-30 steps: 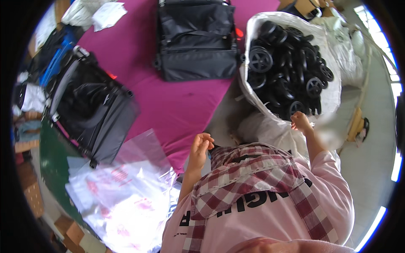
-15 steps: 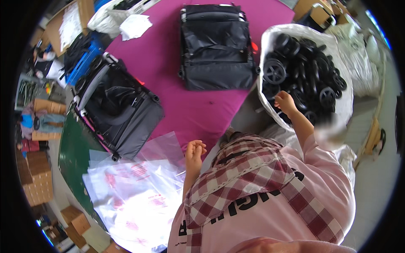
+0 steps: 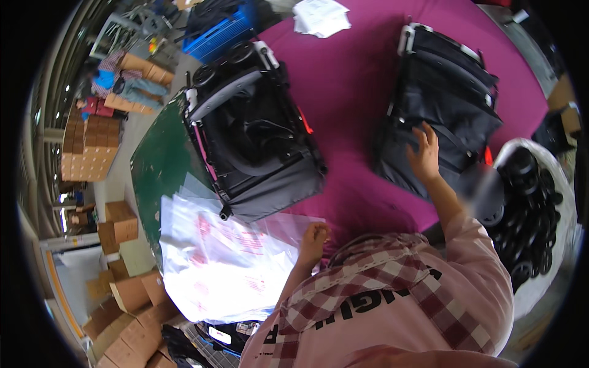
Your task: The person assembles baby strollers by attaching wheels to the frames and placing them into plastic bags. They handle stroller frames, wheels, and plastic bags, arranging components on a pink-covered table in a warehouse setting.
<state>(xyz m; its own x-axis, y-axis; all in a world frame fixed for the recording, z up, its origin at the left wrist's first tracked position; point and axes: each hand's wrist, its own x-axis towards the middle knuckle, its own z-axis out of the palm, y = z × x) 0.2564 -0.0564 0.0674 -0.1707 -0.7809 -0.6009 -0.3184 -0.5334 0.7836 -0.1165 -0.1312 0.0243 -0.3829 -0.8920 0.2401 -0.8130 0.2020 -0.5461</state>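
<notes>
My right hand, fingers spread and holding nothing, is over the black folded stroller at the right of the purple table cover; I cannot tell whether it touches the fabric. My left hand is low in front of my apron, its fingers curled in with nothing visible in them. Beside it, clear plastic bags with red print lie in a flat pile. Another folded stroller, black with a grey bar and wheels at its far end, lies at an angle on the left.
A white sack of black wheels stands at the right. White papers lie at the table's far side, near a blue crate. Green table surface shows at left. Cardboard boxes stand lower left; another person is far left.
My view has swung to the right side less and the left side more, shifting everything rightward. My right hand has left the wheel sack for the right stroller and its fingers have spread.
</notes>
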